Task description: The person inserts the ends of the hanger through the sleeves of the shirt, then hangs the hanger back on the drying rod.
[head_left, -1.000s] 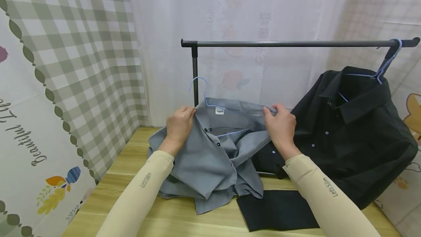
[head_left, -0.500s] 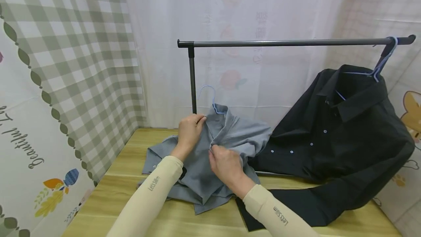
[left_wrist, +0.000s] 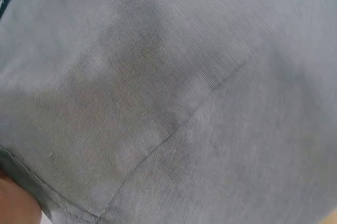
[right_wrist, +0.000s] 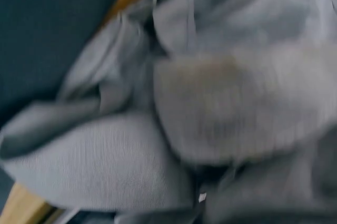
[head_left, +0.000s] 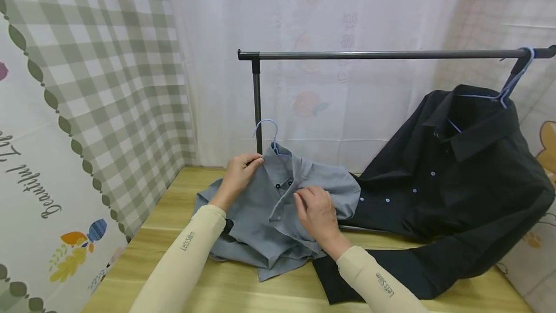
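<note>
A grey buttoned shirt [head_left: 256, 216] lies bunched on the table, its collar end raised. The hook of a blue wire hanger [head_left: 275, 132] rises out of its neck opening. My left hand [head_left: 236, 175] pinches the shirt near the neck, on the left side. Over the front placket, my right hand [head_left: 319, 211] hovers with loosely bent fingers and no visible hold on cloth. Grey fabric [left_wrist: 158, 76] fills the left wrist view, with a bit of a finger [left_wrist: 16, 200] at its lower left corner. The right wrist view is blurred, showing folds of the shirt [right_wrist: 100, 166].
A black garment rack [head_left: 369, 55] stands behind the shirt. At its right end a black shirt [head_left: 469, 182] hangs on another blue hanger [head_left: 508, 92], one sleeve [head_left: 382, 272] stretched across the wooden table [head_left: 286, 296]. Curtains [head_left: 139, 62] enclose the left and back.
My right hand left the shirt's right neck edge, held the front placket, then moved slightly right off it. That side of the shirt dropped and folded over. My left hand keeps its pinch, slightly lower.
</note>
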Available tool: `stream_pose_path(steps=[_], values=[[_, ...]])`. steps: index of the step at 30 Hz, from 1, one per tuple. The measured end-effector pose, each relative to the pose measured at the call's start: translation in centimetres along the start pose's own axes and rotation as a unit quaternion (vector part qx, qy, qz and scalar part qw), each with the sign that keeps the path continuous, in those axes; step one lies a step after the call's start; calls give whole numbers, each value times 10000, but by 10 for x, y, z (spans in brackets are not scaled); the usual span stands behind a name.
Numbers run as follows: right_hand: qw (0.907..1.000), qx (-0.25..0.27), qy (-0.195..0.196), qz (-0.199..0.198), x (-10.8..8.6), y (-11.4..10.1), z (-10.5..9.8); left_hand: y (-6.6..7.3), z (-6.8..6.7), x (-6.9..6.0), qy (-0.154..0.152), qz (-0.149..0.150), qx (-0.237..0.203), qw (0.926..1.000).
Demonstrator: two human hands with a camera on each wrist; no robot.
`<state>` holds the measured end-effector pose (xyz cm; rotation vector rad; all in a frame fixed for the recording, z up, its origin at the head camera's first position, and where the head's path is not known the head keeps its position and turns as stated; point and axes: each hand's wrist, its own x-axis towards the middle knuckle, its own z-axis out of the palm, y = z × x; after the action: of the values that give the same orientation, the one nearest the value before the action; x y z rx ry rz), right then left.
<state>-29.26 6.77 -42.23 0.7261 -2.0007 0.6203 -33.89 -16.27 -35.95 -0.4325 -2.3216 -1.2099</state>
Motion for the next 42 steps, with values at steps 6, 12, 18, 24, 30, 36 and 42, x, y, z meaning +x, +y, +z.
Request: stream_pose_path(steps=[6,12,18,24,30,36,42], values=[[9988,-232,231,353,13,25,-10,-7,-7,-2,-132,70,58,9999],[9950,-611,-526,591,18,50,-18,-5,-8,-2,-585,56,128,9982],[9883,-456,-548,1349,29,73,-34,0,-9,-3,-843,-249,-104,9961],[9885,-399,-99,1454,32,64,-36,-2,-9,1,-245,-355,-402,9983],[9921,-457,177,-1158,-4,45,-30,-9,-18,5,611,-212,-328,9974],[9669,-799,-921,-2241,-43,50,-28,-13,-28,5,672,-296,-186,9971],[9542,-1096,-2588,-1021,-60,55,-33,-14,-31,5,637,-420,-77,9971]])
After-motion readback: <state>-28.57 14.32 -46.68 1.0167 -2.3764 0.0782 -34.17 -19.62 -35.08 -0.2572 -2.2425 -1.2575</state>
